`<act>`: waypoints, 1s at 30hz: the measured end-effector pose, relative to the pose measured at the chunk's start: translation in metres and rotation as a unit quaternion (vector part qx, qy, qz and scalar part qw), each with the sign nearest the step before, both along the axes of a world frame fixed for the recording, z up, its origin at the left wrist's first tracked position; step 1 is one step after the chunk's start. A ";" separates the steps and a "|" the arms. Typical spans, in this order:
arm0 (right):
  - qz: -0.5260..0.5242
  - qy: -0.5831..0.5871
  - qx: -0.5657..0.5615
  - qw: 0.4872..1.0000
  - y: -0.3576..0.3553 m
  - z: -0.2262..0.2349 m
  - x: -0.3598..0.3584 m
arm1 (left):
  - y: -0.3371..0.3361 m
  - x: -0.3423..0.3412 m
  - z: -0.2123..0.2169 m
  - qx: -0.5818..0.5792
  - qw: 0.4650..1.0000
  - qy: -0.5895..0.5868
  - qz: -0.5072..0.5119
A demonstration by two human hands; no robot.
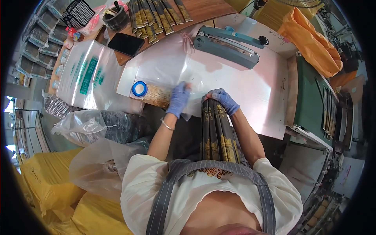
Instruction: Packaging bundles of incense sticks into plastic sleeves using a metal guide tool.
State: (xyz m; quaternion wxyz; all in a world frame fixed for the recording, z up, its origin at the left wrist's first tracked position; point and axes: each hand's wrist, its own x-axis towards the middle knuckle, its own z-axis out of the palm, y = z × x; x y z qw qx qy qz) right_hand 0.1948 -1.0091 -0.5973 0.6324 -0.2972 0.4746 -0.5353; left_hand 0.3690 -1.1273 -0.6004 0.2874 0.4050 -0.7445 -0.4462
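My right hand [223,99], in a bluish-purple glove with bare fingertips, is closed over the top ends of several long, narrow black-and-gold packets [219,133]. They stand side by side against my lap, at the table's front edge. My left hand [180,98], gloved the same way, is to the left over the table's front edge, beside thin clear plastic film [194,90]. Motion blurs its fingers, so whether they hold the film cannot be told. Nearest to it lies a tan patterned roll-like thing [156,95] with a blue ring [139,89] at its end.
A teal bag sealer [227,47] stands on the white tabletop [254,102]. On the wooden board [199,11] lie more black-and-gold packets [152,17], a black phone [125,44] and a tape roll [116,18]. Plastic-wrapped bundles [88,76] and yellow sacks [51,180] crowd the left; an orange bag [311,43] is far right.
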 end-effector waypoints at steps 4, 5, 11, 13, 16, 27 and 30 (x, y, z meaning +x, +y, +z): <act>-0.020 -0.007 0.024 0.999 0.015 0.001 -0.016 | -0.007 0.035 -0.011 0.111 0.974 0.167 0.103; -0.025 -0.008 0.023 0.999 0.016 0.001 -0.017 | 0.006 0.040 -0.015 0.233 0.913 0.324 0.089; -0.074 0.022 0.004 0.997 0.049 0.020 -0.028 | 0.020 0.005 -0.025 -0.058 0.987 -0.147 -0.003; -0.128 -0.090 0.006 0.988 0.067 0.027 -0.032 | 0.013 -0.012 -0.022 -0.165 0.960 -0.227 0.014; -0.133 0.040 0.019 0.990 0.060 0.012 -0.040 | 0.050 -0.051 0.008 -0.274 0.881 -0.288 -0.256; -0.239 0.049 0.057 0.968 0.180 0.050 0.038 | 0.152 0.000 0.042 -0.391 0.833 -0.073 -0.384; -0.259 0.034 0.058 0.964 0.252 0.067 0.092 | 0.178 0.025 0.052 -0.360 0.800 -0.049 -0.478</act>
